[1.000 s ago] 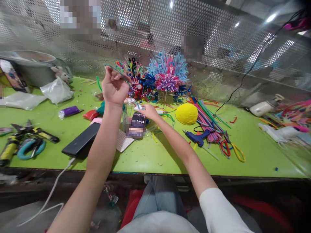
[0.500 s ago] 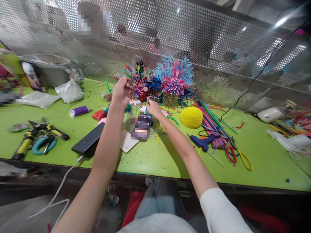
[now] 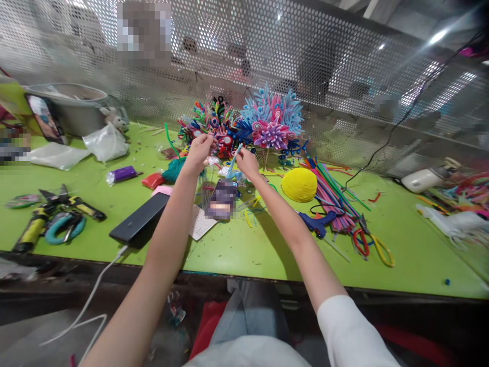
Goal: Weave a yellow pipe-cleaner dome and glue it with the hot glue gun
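Observation:
My right hand [image 3: 247, 162] is closed on a light blue pipe cleaner [image 3: 232, 165], which slants down toward a phone [image 3: 222, 198] on the table. My left hand [image 3: 200, 152] is raised to the left of it, thumb and fingers pinched together. Whatever it may hold is too small to make out. Just behind the hands stands a dark, many-coloured pipe-cleaner headpiece or ornament [image 3: 219, 122]. Beside that is a light blue and pink one [image 3: 273, 114] with a purple flower at its front.
A yellow dome [image 3: 299, 184], a bundle of pipe cleaners [image 3: 331, 196], a blue glue gun [image 3: 319, 223] and scissors [image 3: 372, 244] lie at right. A power bank [image 3: 139, 221], pliers [image 3: 34, 224] and a grey bucket [image 3: 82, 120] are at left. Perforated metal [image 3: 324, 66] borders the back.
My left hand has come down and slightly right, toward my right hand. My right hand has risen a little with the light blue pipe cleaner, more of which now shows.

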The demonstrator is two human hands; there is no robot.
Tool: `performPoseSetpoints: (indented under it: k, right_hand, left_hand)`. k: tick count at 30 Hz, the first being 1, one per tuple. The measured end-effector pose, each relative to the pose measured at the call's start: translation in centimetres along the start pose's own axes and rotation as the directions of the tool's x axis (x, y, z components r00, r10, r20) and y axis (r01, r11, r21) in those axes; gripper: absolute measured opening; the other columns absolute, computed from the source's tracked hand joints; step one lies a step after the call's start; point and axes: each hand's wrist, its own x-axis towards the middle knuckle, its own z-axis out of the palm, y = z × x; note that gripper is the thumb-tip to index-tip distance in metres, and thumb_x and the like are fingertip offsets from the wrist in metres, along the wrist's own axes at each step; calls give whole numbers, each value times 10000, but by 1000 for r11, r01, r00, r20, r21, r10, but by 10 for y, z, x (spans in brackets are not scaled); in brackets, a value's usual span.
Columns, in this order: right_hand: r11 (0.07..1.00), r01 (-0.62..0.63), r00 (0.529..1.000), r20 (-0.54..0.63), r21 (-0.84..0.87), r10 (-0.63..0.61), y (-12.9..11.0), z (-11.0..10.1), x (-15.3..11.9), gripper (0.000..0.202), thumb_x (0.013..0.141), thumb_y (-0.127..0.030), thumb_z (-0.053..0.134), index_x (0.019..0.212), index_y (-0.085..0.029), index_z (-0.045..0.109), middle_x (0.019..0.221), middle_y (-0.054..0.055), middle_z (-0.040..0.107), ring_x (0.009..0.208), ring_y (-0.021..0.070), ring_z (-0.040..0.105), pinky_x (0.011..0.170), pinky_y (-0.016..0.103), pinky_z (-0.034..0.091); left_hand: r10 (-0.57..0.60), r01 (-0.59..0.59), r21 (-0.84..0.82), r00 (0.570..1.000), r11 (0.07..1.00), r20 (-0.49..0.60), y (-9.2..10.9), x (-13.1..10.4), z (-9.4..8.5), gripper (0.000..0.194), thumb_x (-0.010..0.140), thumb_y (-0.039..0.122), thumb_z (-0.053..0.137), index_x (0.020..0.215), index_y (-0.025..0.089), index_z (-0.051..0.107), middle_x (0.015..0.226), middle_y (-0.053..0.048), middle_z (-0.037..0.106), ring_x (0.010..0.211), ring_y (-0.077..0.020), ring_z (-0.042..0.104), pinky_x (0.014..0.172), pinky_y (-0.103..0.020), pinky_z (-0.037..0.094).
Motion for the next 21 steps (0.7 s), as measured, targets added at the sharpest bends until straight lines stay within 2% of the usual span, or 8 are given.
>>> performPoseSetpoints:
  k: [9, 15, 19, 21]
  right_hand:
    - [996, 55, 998, -31, 66, -54, -3, -11, 10, 332, 961, -353, 394, 1180, -263, 627, 1140, 41, 715, 1033, 226, 668, 923, 380, 503]
    - [978, 131, 991, -56, 162, -123, -1, -10, 19, 276, 959, -311, 430, 1085, -215, 656, 1071, 44, 726, 1071, 218, 671, 924, 360, 519]
    - [947, 155, 988, -64, 280, -143, -2, -12, 26, 215, 962, -271, 449, 1017, -180, 636, 1009, 38, 725, 918, 166, 711, 867, 305, 553]
    - [924, 156, 988, -53, 349, -146, -3, -15, 29, 199, 974, -259, 438, 1012, -175, 614, 1004, 34, 716, 818, 134, 719, 807, 273, 574]
  left_hand:
    - [21, -22, 25, 999, 999, 32, -18, 9, -2, 225, 869, 143, 518, 652, 189, 556, 613, 5, 547, 580, -111, 488, 573, -230, 350]
    - [54, -55, 29, 998, 998, 40, -22, 16, -8, 143, 816, 159, 571, 683, 195, 533, 634, 2, 552, 596, -122, 486, 599, -246, 368]
    - [39, -39, 31, 999, 999, -23, -20, 17, -8, 86, 774, 128, 583, 750, 197, 538, 670, 15, 532, 646, -123, 498, 635, -242, 392]
    - [42, -40, 32, 998, 999, -56, -21, 18, -8, 126, 736, 106, 601, 806, 201, 558, 726, 13, 545, 689, -127, 512, 669, -245, 415]
